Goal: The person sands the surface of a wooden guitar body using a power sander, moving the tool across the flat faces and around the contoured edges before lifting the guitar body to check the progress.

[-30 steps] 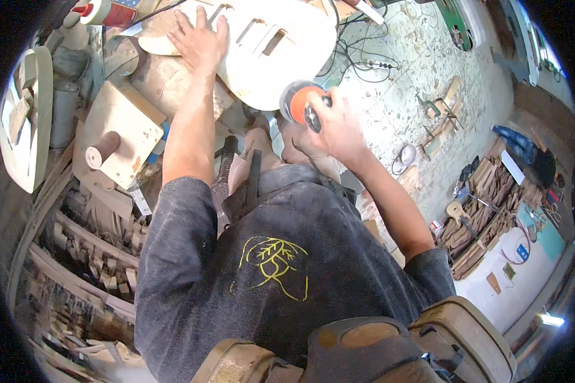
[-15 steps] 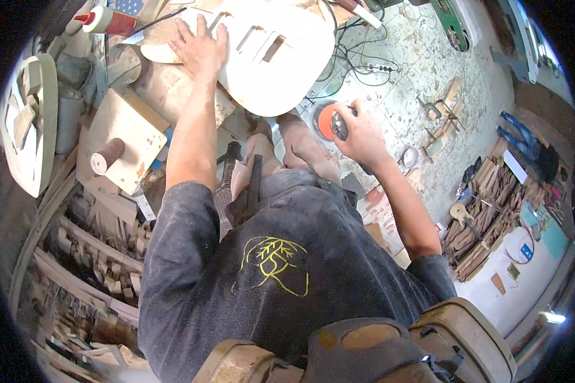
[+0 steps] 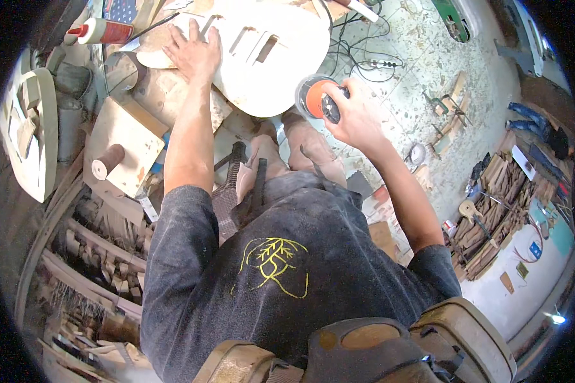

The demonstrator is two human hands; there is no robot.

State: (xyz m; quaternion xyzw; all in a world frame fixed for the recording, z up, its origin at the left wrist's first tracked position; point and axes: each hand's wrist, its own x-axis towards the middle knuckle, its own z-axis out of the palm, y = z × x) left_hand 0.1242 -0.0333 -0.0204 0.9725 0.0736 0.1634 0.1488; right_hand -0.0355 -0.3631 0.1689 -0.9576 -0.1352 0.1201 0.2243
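A pale wooden guitar body [image 3: 291,54] with routed slots lies at the top of the view, brightly lit. My left hand [image 3: 198,56] rests flat on its left edge, fingers spread. In my right hand [image 3: 363,116] is an orange and black handheld disc sander [image 3: 315,99], gripped around its dark top. The sander's round pad is tilted toward the lower right rim of the body; whether the two touch I cannot tell.
Left of the body are a white and red glue bottle [image 3: 107,30], a board with a brown spool-like cylinder [image 3: 108,162], and a pale curved frame [image 3: 43,137]. Black cables [image 3: 354,54] tangle on the speckled floor. Clamps [image 3: 437,105] and a wood pile [image 3: 492,198] lie to the right.
My right hand has brought the sander left and slightly upward, closer to the guitar body's rim. My left hand stays spread on the body.
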